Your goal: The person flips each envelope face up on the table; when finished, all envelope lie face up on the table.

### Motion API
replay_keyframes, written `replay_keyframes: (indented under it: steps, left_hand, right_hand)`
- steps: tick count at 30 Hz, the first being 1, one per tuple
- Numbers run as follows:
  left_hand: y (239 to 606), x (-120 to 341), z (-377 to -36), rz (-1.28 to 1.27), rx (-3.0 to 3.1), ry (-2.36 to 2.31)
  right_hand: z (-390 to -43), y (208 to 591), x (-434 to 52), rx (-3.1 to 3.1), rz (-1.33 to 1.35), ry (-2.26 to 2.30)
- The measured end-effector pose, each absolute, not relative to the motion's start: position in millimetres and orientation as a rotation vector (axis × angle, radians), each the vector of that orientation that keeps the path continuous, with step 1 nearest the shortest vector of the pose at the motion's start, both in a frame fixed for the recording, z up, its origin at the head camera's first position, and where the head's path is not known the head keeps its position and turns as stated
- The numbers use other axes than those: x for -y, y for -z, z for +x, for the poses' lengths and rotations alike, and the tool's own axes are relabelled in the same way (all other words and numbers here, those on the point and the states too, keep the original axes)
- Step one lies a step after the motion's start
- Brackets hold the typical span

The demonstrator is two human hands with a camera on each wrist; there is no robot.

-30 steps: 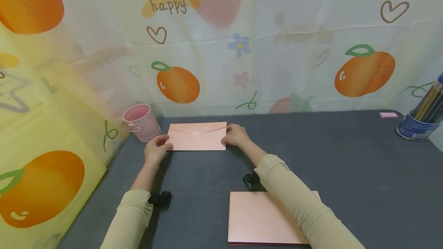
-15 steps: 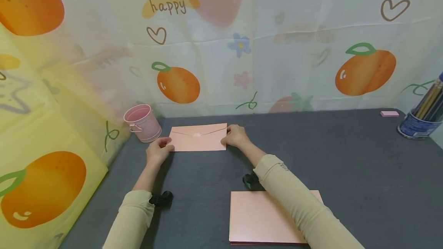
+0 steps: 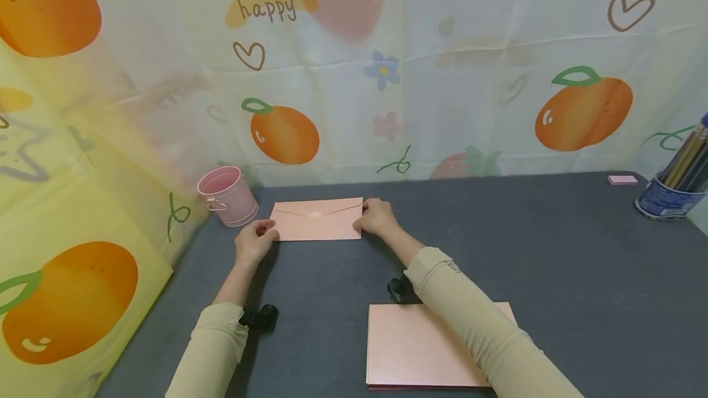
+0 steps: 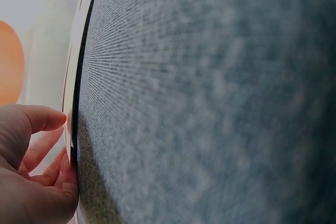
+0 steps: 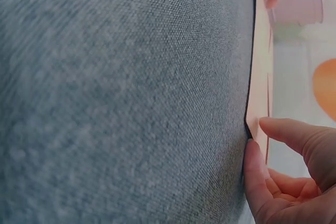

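Observation:
A pale pink envelope (image 3: 316, 226), its pointed flap facing up, lies at the far left part of the dark table. At its left end, my left hand (image 3: 255, 242) pinches the edge between thumb and fingers. My right hand (image 3: 377, 217) grips the opposite short edge, thumb on top. In the right wrist view the right thumb (image 5: 289, 132) presses the envelope's corner while the other fingers sit at its edge. The left wrist view shows the envelope (image 4: 79, 30) edge-on beside the left fingers.
Beside the left hand stands a small pink bucket (image 3: 228, 197). A stack of pink sheets or envelopes (image 3: 420, 349) lies partly under the right forearm. At far right are a pink eraser-like block (image 3: 622, 180) and a blue holder (image 3: 666, 198) with pencils or brushes. A printed cloth hangs behind.
My left hand has shifted slightly right, and the envelope's left end has moved with it. The right hand has kept its hold with hardly any movement.

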State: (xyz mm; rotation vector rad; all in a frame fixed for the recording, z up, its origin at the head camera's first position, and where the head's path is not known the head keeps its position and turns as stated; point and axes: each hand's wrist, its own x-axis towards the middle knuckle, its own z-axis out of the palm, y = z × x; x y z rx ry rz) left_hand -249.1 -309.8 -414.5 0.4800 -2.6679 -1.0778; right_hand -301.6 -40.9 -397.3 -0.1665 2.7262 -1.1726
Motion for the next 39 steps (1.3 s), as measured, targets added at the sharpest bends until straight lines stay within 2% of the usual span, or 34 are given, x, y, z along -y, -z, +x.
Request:
replay_keyframes:
  steps: [11, 17, 27, 39]
  left_hand:
    - [407, 298, -245, 0.371, 2.603, 1.096]
    - [392, 267, -239, 0.170, 2.570, 1.199]
    - [376, 207, -207, -0.262, 2.501, 1.417]
    - [382, 163, -164, -0.802, 2.690, 1.424]
  right_hand:
    - [-296, 383, 18, -2.653, -0.276, 1.283]
    - [-290, 365, -4, -2.611, -0.382, 1.397]
    - [-260, 355, -48, -2.584, -0.504, 1.342]
    - [-204, 367, -103, -2.534, -0.928, 1.136]
